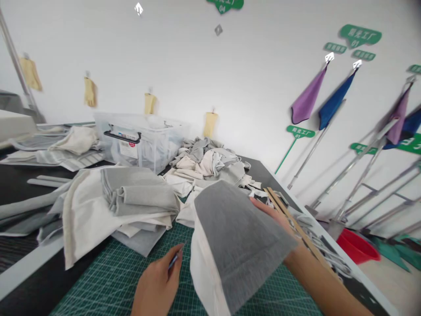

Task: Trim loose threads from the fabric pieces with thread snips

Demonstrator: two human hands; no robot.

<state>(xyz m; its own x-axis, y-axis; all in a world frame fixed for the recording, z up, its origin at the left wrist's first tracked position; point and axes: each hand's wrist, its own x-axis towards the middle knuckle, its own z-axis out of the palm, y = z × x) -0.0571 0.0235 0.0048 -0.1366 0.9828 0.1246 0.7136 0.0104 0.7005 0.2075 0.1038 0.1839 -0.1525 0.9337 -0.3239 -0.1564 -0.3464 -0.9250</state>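
A grey cloth piece [241, 243] with a white layer beneath it is draping over the person's right hand [274, 215], whose fingers are gripping its far edge and lifting it above the green cutting mat [112, 281]. Just left of the cloth, the left hand [158, 285] is hovering over the mat, fingers pinching a thin pen-like tool [174, 260]. Left of the cloth, a folded stack of grey and white fabric [131, 197] is lying partly on the mat and partly on the dark tabletop [13, 184]. Beyond the cloth, a loose heap of grey and cream scraps [210, 164] is piling up, and a clear plastic storage bin [141, 140] with a black handle is sitting behind the stack. Wooden strips [289, 217] are lying just right of the cloth, near the table edge. Farther right, a red basin [357, 246] is sitting on the floor. On the white wall [184, 66] behind, purple and blue cloths [320, 98] are hanging from clips under green signs [358, 36], and yellow gloves [89, 91] are hanging to the left.
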